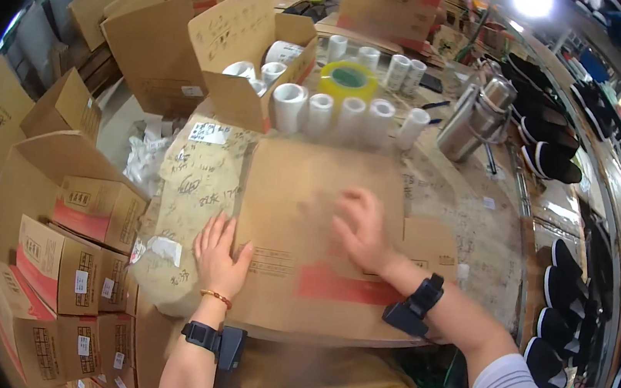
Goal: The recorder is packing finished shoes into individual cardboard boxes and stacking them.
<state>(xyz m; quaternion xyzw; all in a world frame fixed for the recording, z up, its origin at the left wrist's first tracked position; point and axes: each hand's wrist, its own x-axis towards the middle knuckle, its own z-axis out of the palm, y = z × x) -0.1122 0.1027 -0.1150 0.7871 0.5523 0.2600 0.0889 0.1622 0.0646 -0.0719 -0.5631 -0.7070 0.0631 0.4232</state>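
Flat cardboard (321, 172), probably light, stiff yet creasable, suits holding by opposite edges; left hand (220, 257) lies unclenched beside its left edge, right hand (363, 230) over it, grasping nothing.

Here's the brown cardboard carton (291, 226), pressed flat, lying just nearside of the yellow tape roll (347, 94), its red band at the end farther from that roll.
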